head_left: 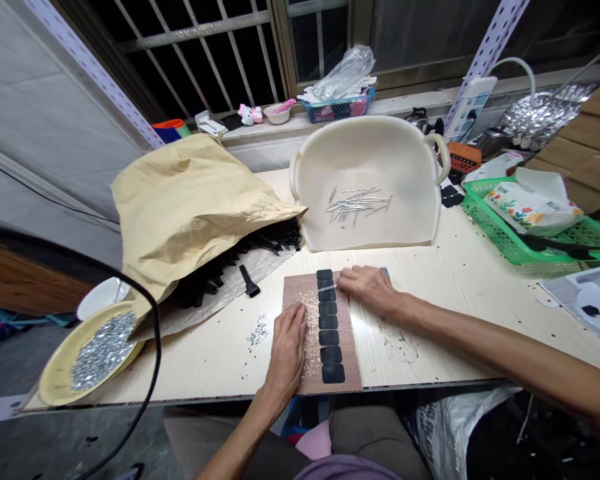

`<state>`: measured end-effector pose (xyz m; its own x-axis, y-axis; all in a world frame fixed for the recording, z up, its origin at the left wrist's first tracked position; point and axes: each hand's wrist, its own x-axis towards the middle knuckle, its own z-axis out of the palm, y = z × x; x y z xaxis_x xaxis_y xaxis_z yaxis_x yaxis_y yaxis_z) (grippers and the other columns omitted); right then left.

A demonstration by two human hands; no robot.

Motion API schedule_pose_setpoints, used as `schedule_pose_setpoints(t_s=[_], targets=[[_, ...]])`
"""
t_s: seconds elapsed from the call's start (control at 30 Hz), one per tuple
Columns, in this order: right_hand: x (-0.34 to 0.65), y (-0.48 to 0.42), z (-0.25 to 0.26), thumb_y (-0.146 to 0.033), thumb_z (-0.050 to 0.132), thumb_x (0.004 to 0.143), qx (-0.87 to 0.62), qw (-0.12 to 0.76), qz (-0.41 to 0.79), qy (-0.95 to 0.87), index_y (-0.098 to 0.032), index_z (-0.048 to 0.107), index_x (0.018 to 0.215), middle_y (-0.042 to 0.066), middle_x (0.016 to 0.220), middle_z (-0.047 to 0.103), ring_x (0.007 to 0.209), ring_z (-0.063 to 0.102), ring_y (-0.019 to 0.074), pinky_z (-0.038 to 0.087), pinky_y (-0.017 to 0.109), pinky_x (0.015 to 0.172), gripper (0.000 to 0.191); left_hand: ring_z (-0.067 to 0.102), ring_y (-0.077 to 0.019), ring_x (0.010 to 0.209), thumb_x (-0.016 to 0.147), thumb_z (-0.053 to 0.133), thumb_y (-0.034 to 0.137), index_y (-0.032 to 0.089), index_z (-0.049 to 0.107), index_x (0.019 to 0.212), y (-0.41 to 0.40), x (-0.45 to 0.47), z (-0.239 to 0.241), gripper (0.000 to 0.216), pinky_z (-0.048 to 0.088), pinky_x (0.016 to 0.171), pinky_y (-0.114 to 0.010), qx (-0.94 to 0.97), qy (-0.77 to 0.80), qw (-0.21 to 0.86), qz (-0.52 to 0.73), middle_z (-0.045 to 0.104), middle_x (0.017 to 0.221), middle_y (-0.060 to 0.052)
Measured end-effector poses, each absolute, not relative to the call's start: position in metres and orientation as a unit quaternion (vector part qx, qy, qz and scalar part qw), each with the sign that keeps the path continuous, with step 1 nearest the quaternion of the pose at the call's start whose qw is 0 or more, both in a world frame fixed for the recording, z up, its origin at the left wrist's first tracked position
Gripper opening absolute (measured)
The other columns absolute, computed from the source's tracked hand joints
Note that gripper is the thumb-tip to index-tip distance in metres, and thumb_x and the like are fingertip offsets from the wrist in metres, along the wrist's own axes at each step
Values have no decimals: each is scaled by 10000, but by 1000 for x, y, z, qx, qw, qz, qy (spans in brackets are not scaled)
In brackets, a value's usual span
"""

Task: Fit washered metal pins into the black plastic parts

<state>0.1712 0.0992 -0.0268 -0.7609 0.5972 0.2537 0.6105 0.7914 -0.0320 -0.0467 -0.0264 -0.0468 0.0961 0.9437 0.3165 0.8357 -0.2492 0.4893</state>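
Observation:
A reddish-brown board (353,363) lies on the table in front of me, bearing a column of black rounded-square pads (333,373). Pale crumbs are scattered beside the column. My left hand (287,343) rests along the board's left edge, its fingers stretched out and holding nothing. At the far right of the board my right hand (367,287) is closed, with its fingertips near the upper pads. From these fingertips a thin, light metal strip (327,289) reaches across a pad; its exact kind is too small to tell.
Small metal pieces (259,330) and a black plastic part (249,281) lie left of the board. A yellow bowl (55,383) holds more metal pieces. A paper sack (180,193) spills black parts. Thin metal rods lie in a white basin (370,153). A green basket (500,243) stands right.

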Motion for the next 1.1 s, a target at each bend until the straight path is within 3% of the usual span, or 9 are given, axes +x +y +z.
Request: schedule_pose_setpoints(t_s=[0.1,0.27,0.67,0.87,1.1], targets=[[170,102,-25,-160,338,959,-277,118,-32,-953,-193,580,940,25,833,584,694,449,127,282,256,573,245,452,-236,1187,941,362,209,194,452,1301,-27,-46,-47,372,429,980,-468,738,604,92,287,516,1271,-115],[171,106,-26,-192,380,952,-380,137,-25,-914,-173,582,868,20,814,572,674,437,120,206,255,538,220,453,-235,1190,940,359,210,166,467,1289,-28,-47,-49,367,423,984,-455,741,602,81,287,519,1272,-127],[181,71,-32,-198,382,958,-290,132,-43,-947,-195,573,898,5,837,573,711,444,121,219,260,574,201,441,-232,1197,946,348,233,166,470,1282,-29,-45,-48,363,415,987,-458,746,595,80,287,514,1280,-123],[170,83,-28,-264,375,965,-383,138,-16,-913,-194,565,916,17,857,573,704,458,117,211,252,558,208,456,-234,1184,944,350,239,163,476,1275,-27,-46,-51,362,427,977,-463,749,592,67,291,529,1259,-130],[176,74,-33,-199,341,954,-431,104,-49,-895,-178,561,937,39,844,603,682,472,132,202,264,552,221,466,-237,1172,943,351,236,190,471,1281,-29,-48,-51,362,423,977,-469,746,590,75,298,522,1263,-115]])
